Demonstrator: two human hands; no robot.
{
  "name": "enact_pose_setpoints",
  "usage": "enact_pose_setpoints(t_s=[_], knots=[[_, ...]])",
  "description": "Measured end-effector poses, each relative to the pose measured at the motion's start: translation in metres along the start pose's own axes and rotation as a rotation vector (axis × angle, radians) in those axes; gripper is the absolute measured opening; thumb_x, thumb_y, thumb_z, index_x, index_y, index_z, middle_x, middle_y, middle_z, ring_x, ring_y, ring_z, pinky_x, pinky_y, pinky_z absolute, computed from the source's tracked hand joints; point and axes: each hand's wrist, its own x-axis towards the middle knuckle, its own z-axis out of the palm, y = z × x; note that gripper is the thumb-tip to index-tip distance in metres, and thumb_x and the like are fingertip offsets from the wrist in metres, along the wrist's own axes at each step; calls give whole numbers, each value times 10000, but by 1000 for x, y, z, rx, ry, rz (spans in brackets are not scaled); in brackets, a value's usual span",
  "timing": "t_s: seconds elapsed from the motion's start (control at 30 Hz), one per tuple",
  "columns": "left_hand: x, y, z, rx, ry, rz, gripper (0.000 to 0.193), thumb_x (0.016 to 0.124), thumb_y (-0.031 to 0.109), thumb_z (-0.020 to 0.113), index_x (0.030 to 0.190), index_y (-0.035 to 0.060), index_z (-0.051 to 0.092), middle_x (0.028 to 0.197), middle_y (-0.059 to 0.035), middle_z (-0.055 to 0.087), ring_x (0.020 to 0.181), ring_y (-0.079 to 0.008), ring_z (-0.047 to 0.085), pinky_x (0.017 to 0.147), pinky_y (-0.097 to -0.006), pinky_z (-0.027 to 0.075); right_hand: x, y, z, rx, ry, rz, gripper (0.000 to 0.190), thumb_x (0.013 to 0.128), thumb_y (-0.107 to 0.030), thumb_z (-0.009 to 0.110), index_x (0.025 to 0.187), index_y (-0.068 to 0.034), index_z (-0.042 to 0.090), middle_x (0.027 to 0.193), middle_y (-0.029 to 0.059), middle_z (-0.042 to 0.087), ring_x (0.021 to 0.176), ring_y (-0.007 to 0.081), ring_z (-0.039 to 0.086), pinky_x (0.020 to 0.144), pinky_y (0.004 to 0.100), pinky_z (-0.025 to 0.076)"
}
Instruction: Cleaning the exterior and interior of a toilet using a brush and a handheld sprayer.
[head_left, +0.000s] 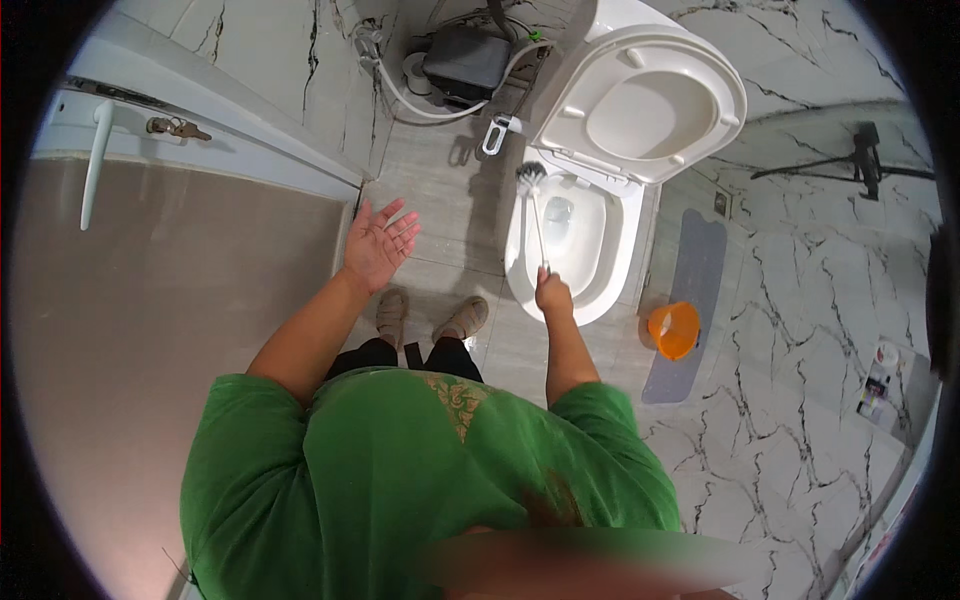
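Observation:
My right hand (554, 292) grips the handle of a toilet brush (537, 214). The brush's dark and white bristle head lies over the left rear rim of the white toilet bowl (616, 281); whether it touches the rim, I cannot tell. Some water shows at the bottom of the bowl. Behind it, the toilet seat and lid (651, 105) are raised against the tank. Off to the left, my left hand (381, 246) is held palm up above the floor, fingers spread, holding nothing.
An orange bucket (675, 331) stands right of the toilet on a grey mat (699, 259). Left of the toilet are a white hose (420, 109) and a dark grey bin (466, 64). A door with a white handle (97, 165) and keys (178, 128) is at far left.

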Motion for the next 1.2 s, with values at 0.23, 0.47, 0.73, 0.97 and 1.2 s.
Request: enact_pose_setpoints(t_s=[0.23,0.47,0.73,0.97,1.2], knots=[[-14,7,-10,-36,-43,-48,531,811,534,386,1139,121,449,1136,-95,449,1032,-209,421,853,-306,331,-120,77,75,-32,-105,114,534,842,-491,300,896,-4,513,868,292,550,849,431,528,752,499,402],[-15,9,-8,16,-91,-58,533,806,511,409,1158,112,443,1127,-100,458,1013,-212,447,856,-320,342,-54,19,48,49,-11,79,558,858,-470,261,921,18,526,911,288,540,898,427,506,781,479,397],[-27,8,-18,10,-130,-118,543,812,519,386,1170,112,416,1102,-86,459,988,-195,445,824,-310,357,-178,108,99,28,-118,267,536,855,-460,278,960,8,518,936,256,552,915,395,519,788,461,405],[-27,0,-6,54,-115,-156,533,821,506,365,1175,110,404,1136,-91,433,985,-197,441,845,-309,343,-172,65,89,105,-92,262,540,857,-461,270,961,9,515,921,289,539,899,426,506,790,461,398],[-28,-9,9,99,-96,-171,536,821,506,361,1177,107,401,1140,-96,429,996,-198,431,852,-309,336,-190,107,122,262,35,453,563,857,-462,270,929,32,531,904,282,549,911,412,513,793,452,402]])
